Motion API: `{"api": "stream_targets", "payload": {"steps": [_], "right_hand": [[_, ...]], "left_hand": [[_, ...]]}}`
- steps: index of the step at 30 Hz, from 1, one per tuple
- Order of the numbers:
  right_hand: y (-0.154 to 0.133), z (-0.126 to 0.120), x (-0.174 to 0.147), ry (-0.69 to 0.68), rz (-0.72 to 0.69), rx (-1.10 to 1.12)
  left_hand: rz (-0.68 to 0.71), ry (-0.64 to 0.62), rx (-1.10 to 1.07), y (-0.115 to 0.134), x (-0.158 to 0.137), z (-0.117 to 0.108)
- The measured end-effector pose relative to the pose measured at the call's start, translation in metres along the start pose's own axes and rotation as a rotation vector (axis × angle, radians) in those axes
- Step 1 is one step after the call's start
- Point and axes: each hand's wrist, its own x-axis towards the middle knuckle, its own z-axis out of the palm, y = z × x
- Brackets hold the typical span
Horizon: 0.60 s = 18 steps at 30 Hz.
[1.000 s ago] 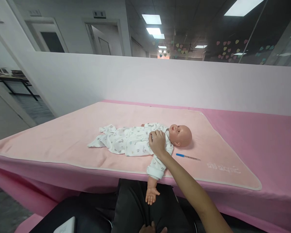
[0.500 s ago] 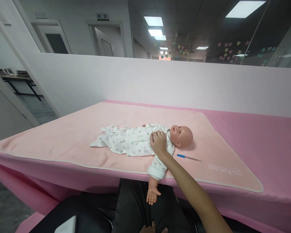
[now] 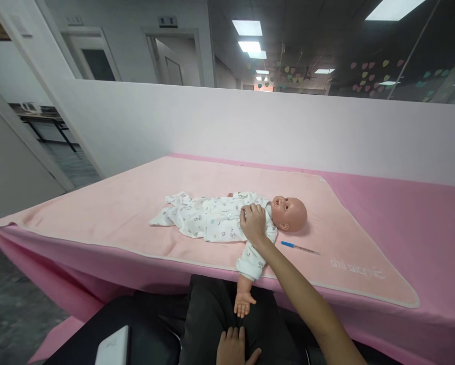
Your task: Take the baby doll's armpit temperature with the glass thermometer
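1. Table [image 3: 421,223]: covered in a pink cloth, runs along a pale partition wall.
2. Blanket [image 3: 136,203]: lighter pink, spread flat on the table, near edge hangs just over the table front. Mirrored lettering at its right corner.
3. Doll [image 3: 250,218]: baby doll on its back in the middle of the blanket, head to the right, legs to the left. White printed romper. Its near arm sticks out past the blanket edge and hangs over the person's lap, doll palm open.
4. Right hand [image 3: 253,222]: reaches in from lower right, rests on the doll's chest near the collar. Fingers curled down onto the romper fabric; can't tell whether it pinches the cloth or just presses on it.
5. Left hand [image 3: 233,347]: bottom edge of view, lies flat on the dark trousers, fingers loose, holds nothing. Just below the doll's dangling hand, not touching.
6. Thermometer [image 3: 299,248]: thin stick with blue end, lies on the blanket just beside the doll's head, near side, apart from both hands.
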Motion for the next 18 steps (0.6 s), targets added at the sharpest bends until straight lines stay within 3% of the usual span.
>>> {"api": "stream_targets", "payload": {"steps": [3, 10, 13, 18], "right_hand": [[-0.001, -0.006, -0.001, -0.025, 0.007, 0.048], [0.003, -0.062, -0.025, 0.026, 0.048, 0.274], [0.023, -0.093, -0.051, 0.1, 0.161, 0.272], [0.074, -0.121, -0.098, 0.166, 0.421, -0.001]], "left_hand": [[0.022, 0.039, -0.014, 0.006, -0.009, -0.009], [0.166, -0.138, 0.002, 0.025, -0.029, -0.029], [0.22, -0.203, 0.013, 0.024, -0.029, -0.027], [0.327, -0.233, 0.07, 0.013, -0.023, -0.024]]}}
